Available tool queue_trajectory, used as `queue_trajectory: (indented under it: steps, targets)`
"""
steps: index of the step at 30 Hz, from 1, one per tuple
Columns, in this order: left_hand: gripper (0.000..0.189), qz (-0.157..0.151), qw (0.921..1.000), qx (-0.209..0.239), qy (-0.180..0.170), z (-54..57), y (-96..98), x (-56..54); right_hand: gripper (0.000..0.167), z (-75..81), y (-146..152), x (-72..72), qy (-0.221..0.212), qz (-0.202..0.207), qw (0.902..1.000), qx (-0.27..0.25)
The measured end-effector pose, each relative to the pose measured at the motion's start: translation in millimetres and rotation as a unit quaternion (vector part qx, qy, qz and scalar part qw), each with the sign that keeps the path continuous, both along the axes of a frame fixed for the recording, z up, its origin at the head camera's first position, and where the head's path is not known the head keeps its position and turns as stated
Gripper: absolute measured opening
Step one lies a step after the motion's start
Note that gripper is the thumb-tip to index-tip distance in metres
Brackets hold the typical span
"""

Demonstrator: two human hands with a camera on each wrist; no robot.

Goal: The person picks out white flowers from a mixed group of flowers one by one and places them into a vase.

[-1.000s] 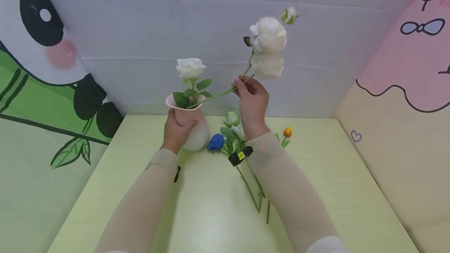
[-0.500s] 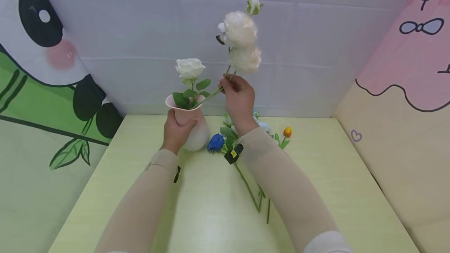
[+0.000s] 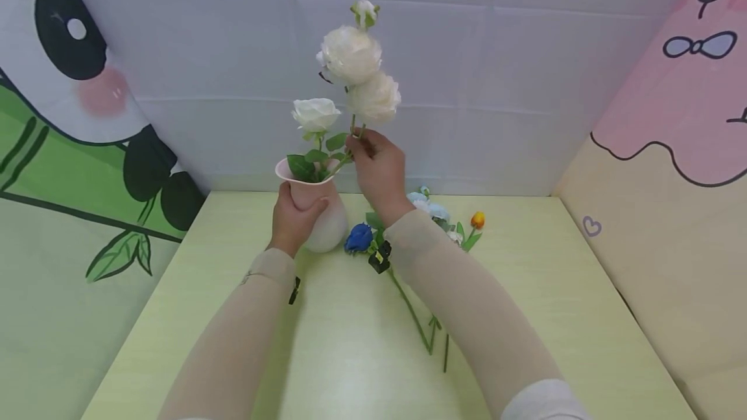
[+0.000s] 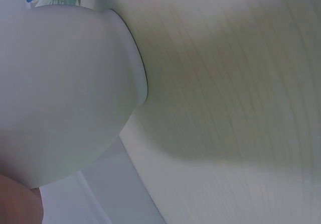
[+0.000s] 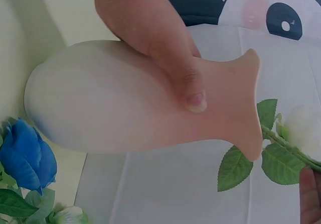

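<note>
My left hand (image 3: 294,218) grips the neck of a pink and white vase (image 3: 327,225), its thumb across the front. The vase's rounded base shows in the left wrist view, close over the table. A white rose (image 3: 316,115) with green leaves stands in the vase mouth. My right hand (image 3: 380,170) pinches the green stem of a cream peony spray (image 3: 350,56) with two full blooms and a bud. That stem slants down to the left into the vase mouth, and its lower end is hidden inside. The spray rises above and to the right of the rose.
Right of the vase, a blue rose (image 3: 358,238) lies on the pale table (image 3: 338,342). Light blue flowers (image 3: 430,205) and an orange tulip (image 3: 477,220) lie farther right, partly behind my right forearm. Several green stems (image 3: 411,310) point toward me. A white cloth wall (image 3: 233,70) stands behind.
My right hand has moved left with the peony spray, bringing its stem more upright and closer to the white rose. The left hand and vase have stayed in place.
</note>
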State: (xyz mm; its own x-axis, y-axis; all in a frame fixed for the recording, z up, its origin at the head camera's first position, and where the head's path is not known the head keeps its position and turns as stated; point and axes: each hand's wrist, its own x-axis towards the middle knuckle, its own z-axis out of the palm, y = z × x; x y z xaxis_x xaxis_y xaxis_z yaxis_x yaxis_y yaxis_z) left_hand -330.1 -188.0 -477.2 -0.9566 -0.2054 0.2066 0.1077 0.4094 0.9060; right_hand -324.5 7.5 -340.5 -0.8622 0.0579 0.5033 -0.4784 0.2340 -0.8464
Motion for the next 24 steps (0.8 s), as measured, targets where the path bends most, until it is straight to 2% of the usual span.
queue_trajectory:
  steps: [6, 12, 19, 24]
  targets:
    - [0.090, 0.005, 0.9999, -0.004, 0.012, -1.9, -0.7, -1.6, 0.024, -2.7, -4.9, 0.8, 0.017, 0.014, 0.9996, 0.019]
    - [0.089, 0.011, 0.9995, -0.008, 0.027, -4.7, -2.0, -3.1, 0.035, -6.4, -9.3, 4.4, 0.037, 0.023, 0.9950, 0.090]
    - [0.091, 0.008, 0.9998, -0.006, 0.019, -6.3, -2.6, -4.5, 0.034, -9.3, -15.3, 4.3, 0.042, 0.032, 0.9902, 0.129]
    - [0.092, 0.009, 0.9999, -0.007, 0.007, -5.6, -3.7, -4.7, 0.028, -10.6, -17.7, 5.3, 0.037, 0.059, 0.9844, 0.162]
